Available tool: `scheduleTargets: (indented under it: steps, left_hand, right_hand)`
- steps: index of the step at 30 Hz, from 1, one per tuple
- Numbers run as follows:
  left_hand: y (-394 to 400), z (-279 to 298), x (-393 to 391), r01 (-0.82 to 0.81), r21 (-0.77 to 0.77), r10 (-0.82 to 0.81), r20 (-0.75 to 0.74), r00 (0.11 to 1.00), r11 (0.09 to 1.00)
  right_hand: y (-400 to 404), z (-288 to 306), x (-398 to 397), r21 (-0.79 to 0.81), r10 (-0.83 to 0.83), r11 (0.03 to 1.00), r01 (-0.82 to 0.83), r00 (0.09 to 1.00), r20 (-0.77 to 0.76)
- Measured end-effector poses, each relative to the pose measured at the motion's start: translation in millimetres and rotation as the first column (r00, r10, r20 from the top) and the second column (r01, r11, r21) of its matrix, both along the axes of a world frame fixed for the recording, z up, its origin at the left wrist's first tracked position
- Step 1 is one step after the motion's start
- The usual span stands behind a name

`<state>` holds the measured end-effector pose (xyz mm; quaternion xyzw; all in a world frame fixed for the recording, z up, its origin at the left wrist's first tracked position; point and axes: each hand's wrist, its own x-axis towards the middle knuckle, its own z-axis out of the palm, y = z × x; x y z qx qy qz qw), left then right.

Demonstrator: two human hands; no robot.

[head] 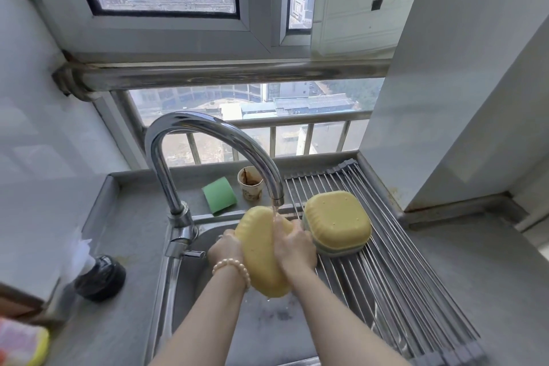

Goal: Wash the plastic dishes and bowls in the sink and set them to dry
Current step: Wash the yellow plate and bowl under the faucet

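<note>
one yellow rounded-square plastic bowl (261,258) is held tilted over the steel sink (267,324), under a thin stream from the curved chrome faucet (208,140). one stack of upturned plastic bowls (338,223), yellow on top with a green edge below, sits on the roll-up metal drying rack (401,285) across the sink's right side; how many are stacked cannot be told. the left hand (224,249), with a bead bracelet (233,267), grips the bowl's left edge. the right hand (294,249) lies curled over its outer surface. behind the faucet sit one green sponge (219,194) and one stained paper cup (250,186).
</note>
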<state>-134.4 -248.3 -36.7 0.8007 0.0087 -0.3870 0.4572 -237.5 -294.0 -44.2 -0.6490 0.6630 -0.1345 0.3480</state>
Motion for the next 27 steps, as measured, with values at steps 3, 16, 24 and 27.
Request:
scheduleTargets:
  steps: [3,16,24,27]
  left_hand:
    - [5.6,0.1,0.2,-0.036,-0.103,0.015,-0.198,0.98,0.994]
    - [18.7,-12.3,8.0,-0.082,-0.229,-0.119,-0.742,0.66,0.97]
    - [10.4,-13.5,-19.6,-0.1,-0.473,-0.029,-0.258,0.966,0.876]
    - [10.4,-15.4,-30.6,-0.145,-0.517,-0.03,-0.315,0.949,0.843]
  right_hand:
    - [-26.3,0.5,-9.7,0.318,-0.353,0.916,0.242,0.864,0.358]
    - [-18.5,25.3,-38.5,-0.257,0.504,0.861,-0.439,0.806,0.311]
    - [-1.9,13.6,-35.5,0.179,0.572,0.651,-0.737,0.322,-0.754]
    - [5.0,3.4,-12.2,0.123,0.574,0.767,-0.63,0.587,-0.571]
